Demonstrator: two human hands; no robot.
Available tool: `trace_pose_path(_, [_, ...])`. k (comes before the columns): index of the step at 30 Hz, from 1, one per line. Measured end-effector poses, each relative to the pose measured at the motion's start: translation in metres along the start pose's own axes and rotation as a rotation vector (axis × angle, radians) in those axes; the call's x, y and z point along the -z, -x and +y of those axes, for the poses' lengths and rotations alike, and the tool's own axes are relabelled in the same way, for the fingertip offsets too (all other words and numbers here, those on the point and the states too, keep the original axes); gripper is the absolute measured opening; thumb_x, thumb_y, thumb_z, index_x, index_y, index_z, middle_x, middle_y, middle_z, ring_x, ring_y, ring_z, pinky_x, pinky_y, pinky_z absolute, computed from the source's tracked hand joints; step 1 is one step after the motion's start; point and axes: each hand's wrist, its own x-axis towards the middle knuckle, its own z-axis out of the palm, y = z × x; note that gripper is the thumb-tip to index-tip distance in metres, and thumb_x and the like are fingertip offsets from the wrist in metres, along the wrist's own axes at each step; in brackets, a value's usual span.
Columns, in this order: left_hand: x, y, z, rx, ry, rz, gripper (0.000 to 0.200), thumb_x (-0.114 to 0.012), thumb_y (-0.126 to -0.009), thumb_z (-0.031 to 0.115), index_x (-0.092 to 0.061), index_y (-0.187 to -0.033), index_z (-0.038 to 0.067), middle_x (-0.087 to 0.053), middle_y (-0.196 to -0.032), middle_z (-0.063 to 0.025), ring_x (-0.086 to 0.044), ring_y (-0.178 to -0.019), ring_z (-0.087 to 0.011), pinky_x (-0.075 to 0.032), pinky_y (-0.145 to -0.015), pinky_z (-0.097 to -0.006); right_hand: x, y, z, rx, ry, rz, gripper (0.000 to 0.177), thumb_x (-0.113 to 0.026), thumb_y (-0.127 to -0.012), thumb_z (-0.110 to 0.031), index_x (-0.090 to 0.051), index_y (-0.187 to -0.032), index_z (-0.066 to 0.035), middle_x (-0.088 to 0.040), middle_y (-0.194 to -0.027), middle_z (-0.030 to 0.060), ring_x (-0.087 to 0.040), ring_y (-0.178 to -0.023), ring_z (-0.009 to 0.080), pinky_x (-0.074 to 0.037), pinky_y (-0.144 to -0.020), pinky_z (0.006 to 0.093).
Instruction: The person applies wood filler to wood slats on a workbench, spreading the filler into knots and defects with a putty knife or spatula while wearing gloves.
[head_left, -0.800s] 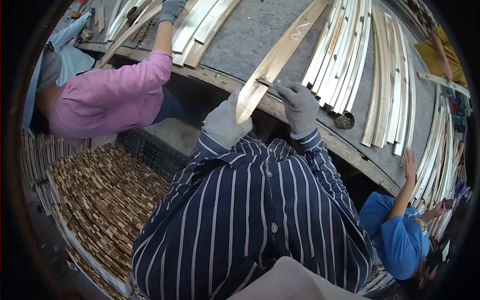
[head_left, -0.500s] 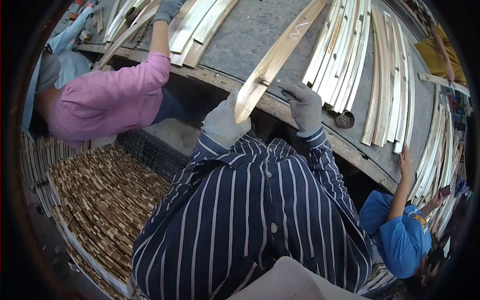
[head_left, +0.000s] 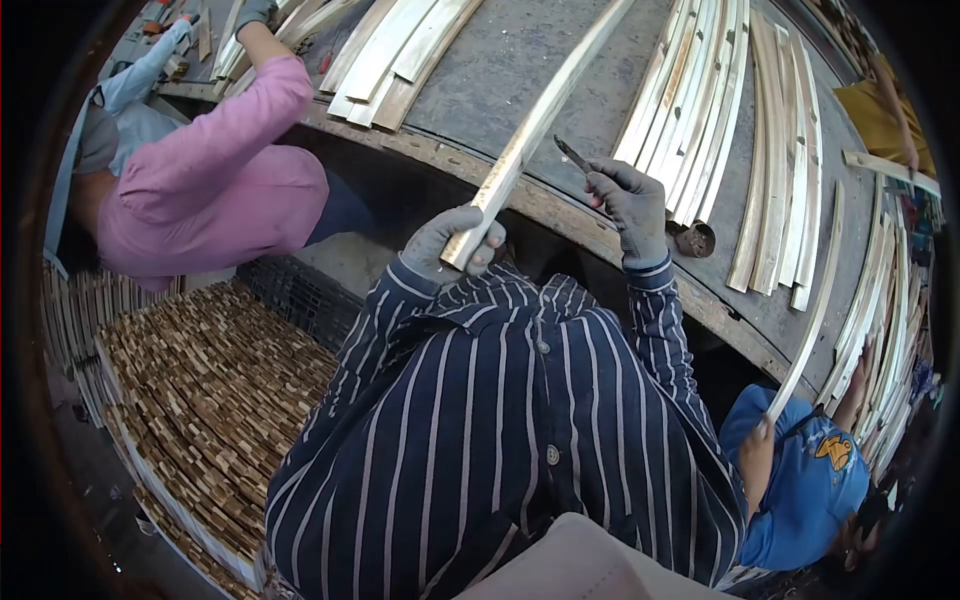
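Observation:
My left hand [head_left: 440, 243], in a grey glove, is wrapped round the near end of a long wooden strip [head_left: 545, 115]. The strip is turned narrow edge up and slopes away over the table. To its right, my gloved right hand [head_left: 632, 210] grips a small dark knife [head_left: 571, 153], its blade pointing up and left, apart from the strip. Several pale wooden strips [head_left: 690, 100] lie side by side on the table beyond that hand. A small round brown container [head_left: 695, 240] sits by the table edge, close to my right wrist.
The grey table [head_left: 470, 75] has a worn front edge. More strips [head_left: 395, 65] lie at left, near a co-worker in a pink top [head_left: 220, 200]. At right, a person in a blue shirt [head_left: 800, 480] holds a strip [head_left: 815, 310]. Stacked wood [head_left: 210, 400] stands at lower left.
The strip in my left hand has rolled from its broad face to its narrow edge. My right hand has moved slightly right, away from it. The blue-shirted person now holds a strip.

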Motion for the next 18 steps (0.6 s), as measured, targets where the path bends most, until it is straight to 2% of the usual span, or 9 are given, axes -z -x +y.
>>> trace_pose_path(3, [-0.028,0.002,0.000,-0.056,-0.013,-0.018,0.060,-0.055,-0.095,0.032,-0.033,-0.141,0.001,-0.056,-0.104,-0.0203,-0.059,-0.079,-0.0238,-0.053,-0.062,-0.0301,-0.010,0.001,0.006,0.039,0.081,0.039,0.016,-0.066,-0.085,-0.001,-0.071,-0.101,0.001,-0.066,-0.076,0.0031,-0.058,-0.063,0.0069,-0.046,-0.057,0.0202])
trace_pose_path(4, [-0.026,0.000,-0.001,-0.056,0.101,-0.028,0.057,-0.051,-0.097,0.035,-0.038,-0.136,-0.003,-0.058,-0.105,-0.0271,-0.063,-0.078,-0.0297,-0.054,-0.058,-0.0342,-0.013,0.001,0.010,0.037,0.081,0.036,0.016,-0.066,-0.085,-0.001,-0.071,-0.101,0.001,-0.066,-0.076,0.0031,-0.058,-0.063,0.0069,-0.046,-0.057,0.0202])
trace_pose_path(6, [-0.022,-0.001,-0.004,-0.051,0.156,-0.060,0.057,-0.050,-0.097,0.037,-0.039,-0.137,-0.003,-0.058,-0.106,-0.0274,-0.063,-0.079,-0.0303,-0.054,-0.058,-0.0351,-0.018,-0.001,0.018,0.259,0.339,0.068,0.019,-0.067,-0.082,0.000,-0.071,-0.100,-0.002,-0.068,-0.080,0.0075,-0.062,-0.064,0.0129,-0.048,-0.059,0.0235])
trace_pose_path(7, [-0.022,-0.001,-0.005,-0.042,0.211,-0.095,0.057,-0.050,-0.098,0.039,-0.039,-0.137,-0.002,-0.057,-0.107,-0.0276,-0.063,-0.079,-0.0309,-0.055,-0.059,-0.0359,-0.020,-0.001,0.020,0.259,0.340,0.067,0.019,-0.067,-0.082,0.000,-0.071,-0.100,-0.002,-0.068,-0.080,0.0075,-0.062,-0.064,0.0129,-0.048,-0.059,0.0235])
trace_pose_path(9, [-0.022,-0.001,-0.006,-0.027,0.191,-0.108,0.056,-0.047,-0.099,0.039,-0.036,-0.139,0.001,-0.054,-0.109,-0.0261,-0.061,-0.080,-0.0291,-0.055,-0.061,-0.0351,-0.024,0.000,0.022,0.514,0.489,0.109,0.024,-0.068,-0.078,0.000,-0.072,-0.100,-0.008,-0.068,-0.086,0.0089,-0.066,-0.069,0.0199,-0.050,-0.061,0.0274])
trace_pose_path(10, [-0.022,-0.001,-0.006,-0.011,0.169,-0.118,0.056,-0.045,-0.101,0.040,-0.034,-0.141,0.003,-0.051,-0.110,-0.0246,-0.059,-0.081,-0.0273,-0.055,-0.064,-0.0343,-0.026,0.001,0.021,0.514,0.490,0.109,0.024,-0.068,-0.078,0.000,-0.072,-0.100,-0.008,-0.068,-0.086,0.0089,-0.066,-0.069,0.0199,-0.050,-0.061,0.0274])
trace_pose_path(12, [-0.022,-0.001,-0.006,-0.014,0.164,-0.128,0.056,-0.045,-0.101,0.040,-0.034,-0.141,0.003,-0.051,-0.110,-0.0245,-0.059,-0.081,-0.0273,-0.055,-0.063,-0.0341,-0.028,0.004,0.018,0.567,0.651,0.138,0.027,-0.069,-0.076,-0.004,-0.071,-0.102,-0.012,-0.067,-0.088,0.0066,-0.066,-0.075,0.0231,-0.051,-0.063,0.0307])
trace_pose_path(16, [-0.021,-0.002,-0.005,-0.023,0.142,-0.132,0.055,-0.044,-0.101,0.040,-0.034,-0.140,0.002,-0.051,-0.110,-0.0246,-0.060,-0.080,-0.0271,-0.055,-0.062,-0.0337,-0.028,0.010,0.014,0.625,0.842,0.127,0.031,-0.067,-0.077,-0.007,-0.071,-0.105,-0.017,-0.065,-0.089,0.0022,-0.065,-0.079,0.0212,-0.051,-0.064,0.0327])
trace_pose_path(18, [-0.023,-0.001,-0.006,-0.030,0.135,-0.123,0.055,-0.044,-0.101,0.040,-0.034,-0.140,0.002,-0.051,-0.110,-0.0248,-0.060,-0.080,-0.0270,-0.056,-0.061,-0.0334,-0.032,0.016,0.007,0.698,1.203,0.189,0.031,-0.064,-0.077,-0.008,-0.070,-0.105,-0.020,-0.062,-0.089,0.0000,-0.063,-0.081,0.0198,-0.051,-0.064,0.0321])
